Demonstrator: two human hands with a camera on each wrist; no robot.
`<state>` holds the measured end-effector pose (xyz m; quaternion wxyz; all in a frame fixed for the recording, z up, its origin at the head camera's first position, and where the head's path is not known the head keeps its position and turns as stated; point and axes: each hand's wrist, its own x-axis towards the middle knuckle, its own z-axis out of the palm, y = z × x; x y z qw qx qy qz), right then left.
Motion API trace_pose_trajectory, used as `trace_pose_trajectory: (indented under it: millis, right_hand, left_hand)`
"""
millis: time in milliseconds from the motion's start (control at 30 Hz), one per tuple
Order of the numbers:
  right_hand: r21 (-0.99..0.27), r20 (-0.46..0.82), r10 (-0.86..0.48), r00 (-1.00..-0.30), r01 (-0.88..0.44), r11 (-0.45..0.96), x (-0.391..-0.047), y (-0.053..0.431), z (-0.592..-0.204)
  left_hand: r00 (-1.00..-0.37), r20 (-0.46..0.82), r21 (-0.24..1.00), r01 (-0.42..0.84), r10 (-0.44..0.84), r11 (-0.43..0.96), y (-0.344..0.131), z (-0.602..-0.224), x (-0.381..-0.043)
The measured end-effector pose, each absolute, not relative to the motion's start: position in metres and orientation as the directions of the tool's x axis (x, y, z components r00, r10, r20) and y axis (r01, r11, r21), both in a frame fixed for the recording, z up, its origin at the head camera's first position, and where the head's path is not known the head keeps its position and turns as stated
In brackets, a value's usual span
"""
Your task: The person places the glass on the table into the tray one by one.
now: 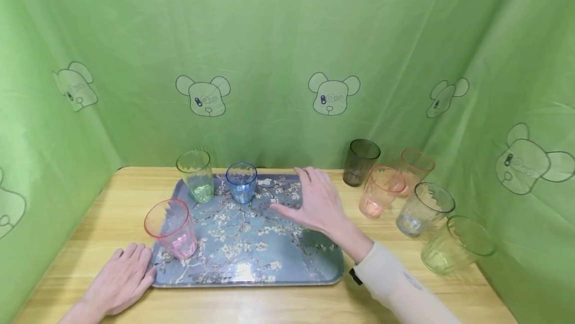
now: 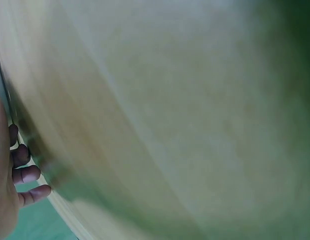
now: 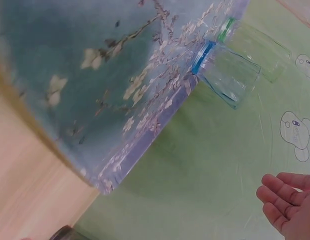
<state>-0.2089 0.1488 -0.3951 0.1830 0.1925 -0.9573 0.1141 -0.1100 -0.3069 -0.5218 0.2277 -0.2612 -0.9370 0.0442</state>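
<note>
Left hand (image 2: 5, 185) at the left edge, fingers slightly apart, beside blurred wooden tabletop (image 2: 145, 110), green patch (image 2: 37, 220) below.

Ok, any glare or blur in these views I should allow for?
Head: bright glare near the front edge of the blue blossom-patterned rectangular tray; left wrist: the pale wood-grain tabletop is badly blurred, darkening at upper right; right wrist: the tray's upper-left area looks soft, the transparent blue tapered tumbler crisper.
</note>
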Motion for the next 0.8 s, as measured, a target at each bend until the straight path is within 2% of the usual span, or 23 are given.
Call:
trace_pose_trajectory:
  millis: [200, 600, 800]
  right_hand:
    - [-0.089, 0.424, -0.357, -0.832, -0.431, 0.898, -0.198, 0.163, -0.392]
    - [-0.052, 0.458, -0.357, -0.814, -0.425, 0.904, -0.176, 0.201, -0.396]
    - [-0.078, 0.438, -0.309, -0.844, -0.378, 0.922, -0.165, 0.223, -0.396]
  left_hand:
    - [-0.758, 0.403, -0.206, 0.470, 0.513, 0.858, -0.308, -0.521, -0.111]
    - [-0.759, 0.400, -0.207, 0.470, 0.513, 0.858, -0.307, -0.521, -0.110]
    - [-0.768, 0.391, -0.203, 0.465, 0.507, 0.862, -0.307, -0.521, -0.110]
